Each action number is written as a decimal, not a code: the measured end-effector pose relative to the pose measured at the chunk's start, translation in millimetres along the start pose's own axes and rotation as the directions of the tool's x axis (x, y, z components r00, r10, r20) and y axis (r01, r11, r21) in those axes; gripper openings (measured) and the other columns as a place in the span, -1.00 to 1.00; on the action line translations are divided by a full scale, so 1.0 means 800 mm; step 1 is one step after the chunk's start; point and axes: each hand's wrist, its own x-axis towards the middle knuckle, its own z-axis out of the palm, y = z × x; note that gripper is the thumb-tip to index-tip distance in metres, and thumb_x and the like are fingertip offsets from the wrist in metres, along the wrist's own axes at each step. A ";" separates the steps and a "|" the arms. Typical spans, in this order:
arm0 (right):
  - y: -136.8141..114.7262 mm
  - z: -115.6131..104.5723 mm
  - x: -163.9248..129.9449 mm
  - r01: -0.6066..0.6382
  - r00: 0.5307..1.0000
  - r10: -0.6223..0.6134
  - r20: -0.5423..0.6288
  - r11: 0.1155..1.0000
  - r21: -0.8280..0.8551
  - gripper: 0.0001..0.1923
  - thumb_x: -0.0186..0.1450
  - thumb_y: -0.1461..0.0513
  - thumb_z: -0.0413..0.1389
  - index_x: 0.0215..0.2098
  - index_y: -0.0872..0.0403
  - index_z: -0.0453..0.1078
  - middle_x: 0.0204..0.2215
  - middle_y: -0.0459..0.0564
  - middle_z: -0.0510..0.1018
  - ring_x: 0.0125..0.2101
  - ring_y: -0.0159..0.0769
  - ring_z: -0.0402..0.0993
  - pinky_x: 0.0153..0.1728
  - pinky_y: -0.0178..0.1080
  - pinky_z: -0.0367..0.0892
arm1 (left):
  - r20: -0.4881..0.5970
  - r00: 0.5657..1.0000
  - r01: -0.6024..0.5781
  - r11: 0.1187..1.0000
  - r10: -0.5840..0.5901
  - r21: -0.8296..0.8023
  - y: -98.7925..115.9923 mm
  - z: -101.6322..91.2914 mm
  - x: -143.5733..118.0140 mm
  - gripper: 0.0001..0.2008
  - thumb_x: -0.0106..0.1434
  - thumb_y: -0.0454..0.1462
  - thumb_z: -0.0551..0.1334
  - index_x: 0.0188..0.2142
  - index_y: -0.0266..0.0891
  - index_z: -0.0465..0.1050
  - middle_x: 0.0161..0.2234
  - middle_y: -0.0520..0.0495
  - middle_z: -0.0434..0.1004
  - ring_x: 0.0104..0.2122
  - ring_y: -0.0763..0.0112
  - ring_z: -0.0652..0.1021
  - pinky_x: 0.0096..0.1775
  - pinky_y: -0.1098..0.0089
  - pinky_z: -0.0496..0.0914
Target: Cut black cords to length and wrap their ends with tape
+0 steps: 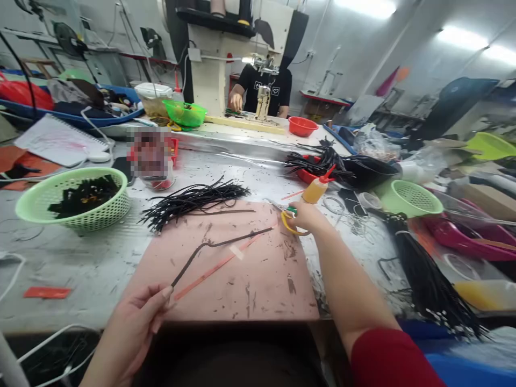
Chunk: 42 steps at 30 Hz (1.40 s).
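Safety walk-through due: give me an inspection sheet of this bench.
Surface: pink mat, scuffed, on a littered grey table.
Job's things: black strip pinched by left hand; right hand at yellow-handled scissors, beside a glue bottle.
Clutter: strip pile, green baskets, red bowl.
Hands: both bare.
Cables: white leads at the left edge.
Surroundings: a person at a machine opposite.
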 end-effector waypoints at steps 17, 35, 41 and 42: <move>0.085 0.049 -0.139 -0.318 0.929 0.342 -0.143 0.933 0.168 -0.59 0.14 -0.06 -0.06 -0.39 0.07 0.41 -0.30 0.10 0.50 -0.26 -0.13 0.41 -0.36 -0.23 0.23 | 0.166 0.986 0.018 0.973 0.021 -0.231 0.009 0.107 -0.014 -0.84 -0.21 -0.28 0.31 -0.64 -0.27 0.34 -0.75 0.18 0.26 -0.75 0.70 0.20 -0.72 0.66 0.09; -0.123 0.093 -0.222 0.578 0.803 0.050 -0.594 0.181 0.796 -0.94 0.12 0.32 0.04 -0.43 0.04 0.23 -0.54 -0.14 0.32 -0.54 -0.39 0.31 -0.53 -0.32 0.26 | 0.411 0.911 0.016 0.989 0.045 -0.145 -0.024 0.108 -0.079 -0.86 -0.08 -0.25 0.32 -0.65 -0.24 0.41 -0.11 -0.17 0.50 -0.01 0.14 0.37 0.00 0.27 0.16; -0.125 0.097 -0.228 0.746 0.649 -0.086 -0.756 0.264 0.611 -0.78 0.13 0.38 0.02 -0.27 -0.01 0.21 -0.50 -0.11 0.34 -0.48 -0.33 0.32 -0.47 -0.25 0.30 | 0.418 0.908 0.062 0.984 0.014 -0.168 -0.032 0.101 -0.080 -0.90 -0.06 -0.27 0.31 -0.61 -0.25 0.45 -0.46 -0.03 0.53 -0.34 0.34 0.46 -0.22 0.41 0.27; -0.125 0.098 -0.228 0.764 0.626 -0.109 -0.772 0.286 0.578 -0.75 0.12 0.38 0.02 -0.26 -0.01 0.20 -0.51 -0.11 0.33 -0.49 -0.34 0.31 -0.47 -0.24 0.30 | 0.407 0.913 0.064 0.983 0.011 -0.169 -0.033 0.101 -0.079 -0.91 -0.07 -0.28 0.32 -0.60 -0.25 0.45 -0.50 0.00 0.51 -0.38 0.37 0.45 -0.25 0.42 0.27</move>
